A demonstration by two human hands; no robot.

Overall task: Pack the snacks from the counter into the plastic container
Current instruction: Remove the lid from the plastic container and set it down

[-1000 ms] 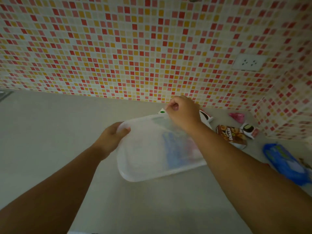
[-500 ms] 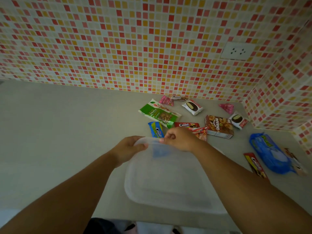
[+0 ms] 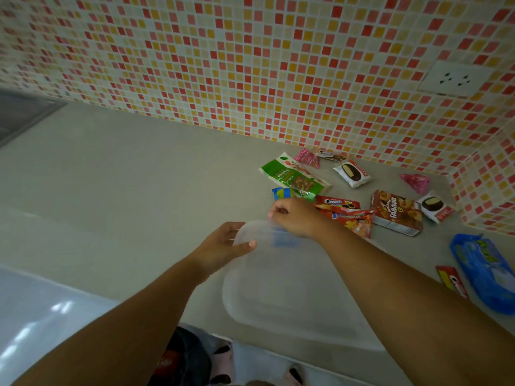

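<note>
A clear plastic container [image 3: 281,296] lies near the counter's front edge, and both hands grip its far rim. My left hand [image 3: 223,246] pinches the far left corner. My right hand [image 3: 295,217] holds the far edge, above a blue snack pack [image 3: 284,194] partly seen through the plastic. Snacks lie beyond on the counter: a green nuts bag [image 3: 292,176], a red cookie pack [image 3: 338,203], a brown box [image 3: 397,213], two white cake packs [image 3: 352,174] [image 3: 434,208], and pink candies [image 3: 306,158].
A large blue packet [image 3: 485,271] and a red bar [image 3: 451,280] lie at the right. The tiled wall with a socket [image 3: 452,79] closes the back and right corner. The grey counter [image 3: 125,190] stretches left to a sink edge [image 3: 22,115].
The container has come toward me to the counter's front edge with both hands on it, uncovering the snacks behind. The view has tilted down.
</note>
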